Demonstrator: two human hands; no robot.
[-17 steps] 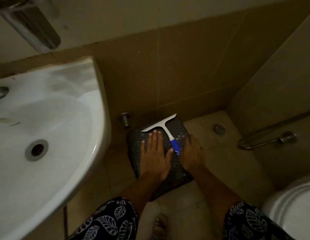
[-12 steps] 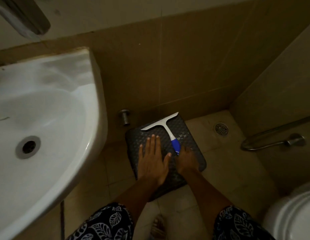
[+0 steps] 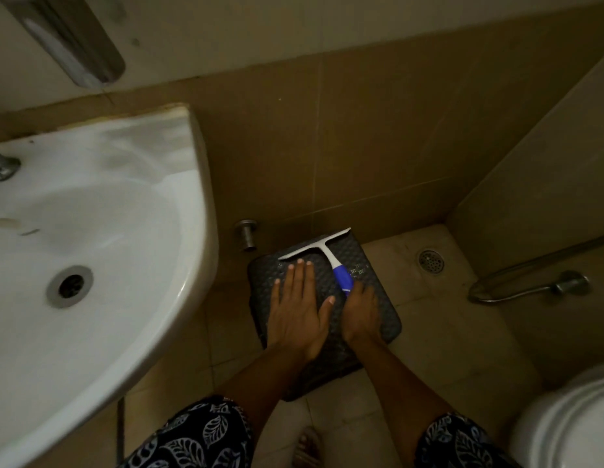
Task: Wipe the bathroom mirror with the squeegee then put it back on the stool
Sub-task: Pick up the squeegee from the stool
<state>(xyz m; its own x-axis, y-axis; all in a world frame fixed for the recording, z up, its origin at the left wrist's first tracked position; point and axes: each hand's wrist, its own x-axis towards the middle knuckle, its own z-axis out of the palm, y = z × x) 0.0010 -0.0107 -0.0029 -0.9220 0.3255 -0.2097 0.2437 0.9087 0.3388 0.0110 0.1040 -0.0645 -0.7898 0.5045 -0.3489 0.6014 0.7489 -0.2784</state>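
- Squeegee (image 3: 324,246) lies flat on the dark stool (image 3: 381,315). White blade sits along the far edge, blue handle angles to the near right.
- Left hand (image 3: 298,309): flat on the stool top, palm down, fingers straight and a bit apart. Fingertips are just near of the blade, holding nothing, prob. steadying the stool.
- Right hand (image 3: 361,310): over the near end of the handle, touching it. Fingers look tucked, but can't tell if they're clamped on the handle or just resting there. The handle tip is hidden under the hand.
- Step in hand, my read: a hand-to-tool moment at the stool, either pickup before the wipe or set-down after. Mirror isn't in view, so can't say which.
- If pickup, next move needs:
  - a firm wrap round the blue grip
  - a straight lift so the blade clears the far edge
  - then standing up towards the mirror, minding the sink (image 3: 192,265) rim at left.
- If set-down: let go and check the blade isn't overhanging the far edge.
- Nearby: floor drain (image 3: 431,261) right of the stool, toilet (image 3: 570,430) near right.
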